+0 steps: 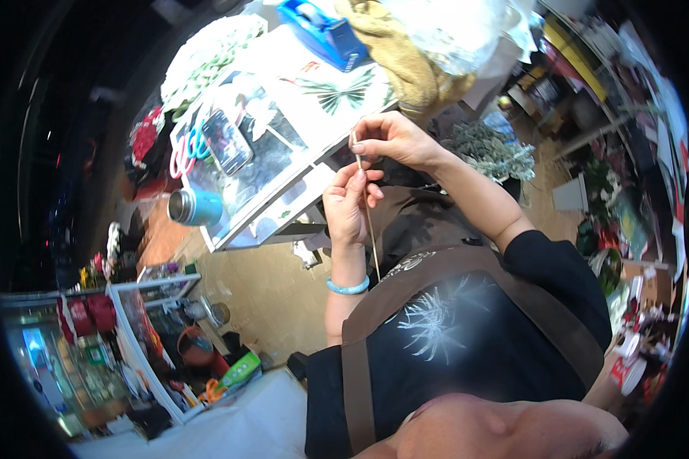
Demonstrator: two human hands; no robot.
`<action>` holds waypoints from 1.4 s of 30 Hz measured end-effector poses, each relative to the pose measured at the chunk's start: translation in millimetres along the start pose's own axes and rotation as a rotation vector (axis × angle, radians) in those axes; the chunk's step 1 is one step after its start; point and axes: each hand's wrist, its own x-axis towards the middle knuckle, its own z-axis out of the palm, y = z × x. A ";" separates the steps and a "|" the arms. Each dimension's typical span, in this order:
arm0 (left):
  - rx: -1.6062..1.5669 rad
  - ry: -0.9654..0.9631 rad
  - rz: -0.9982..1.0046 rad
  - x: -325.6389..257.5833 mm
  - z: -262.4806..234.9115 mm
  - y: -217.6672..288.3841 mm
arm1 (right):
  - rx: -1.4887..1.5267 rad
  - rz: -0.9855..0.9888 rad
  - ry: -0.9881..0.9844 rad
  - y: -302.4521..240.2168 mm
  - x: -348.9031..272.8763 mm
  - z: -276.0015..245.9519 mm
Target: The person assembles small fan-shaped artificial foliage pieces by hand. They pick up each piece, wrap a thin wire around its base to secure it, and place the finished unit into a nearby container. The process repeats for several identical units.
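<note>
Both hands are pinching 1 thin stick (366, 210): the right hand (394, 139) is closing on its top, the left hand (347, 205) is gripping mid-length; holding it steady needs firm fingertips.

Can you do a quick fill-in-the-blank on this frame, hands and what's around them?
1. Both hands pinch a thin ____, the left hand below the right hand.
2. The left wrist wears a ____ bangle.
3. On the glass table lies a phone beside a ____ tape dispenser.
4. A teal flask lies on its ____.

Missing words: stick; light-blue; blue; side
</note>
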 end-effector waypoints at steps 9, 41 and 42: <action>0.115 0.049 0.014 -20.6 -11.0 -4.7 | -0.450 -0.357 0.532 -62.3 -104.9 -86.9; 0.214 0.103 0.042 -56.5 4.1 -25.3 | -0.981 0.650 1.528 209.4 -312.5 -234.2; 0.208 0.107 0.046 -56.6 5.4 -25.8 | -0.939 0.692 1.456 221.0 -315.8 -226.8</action>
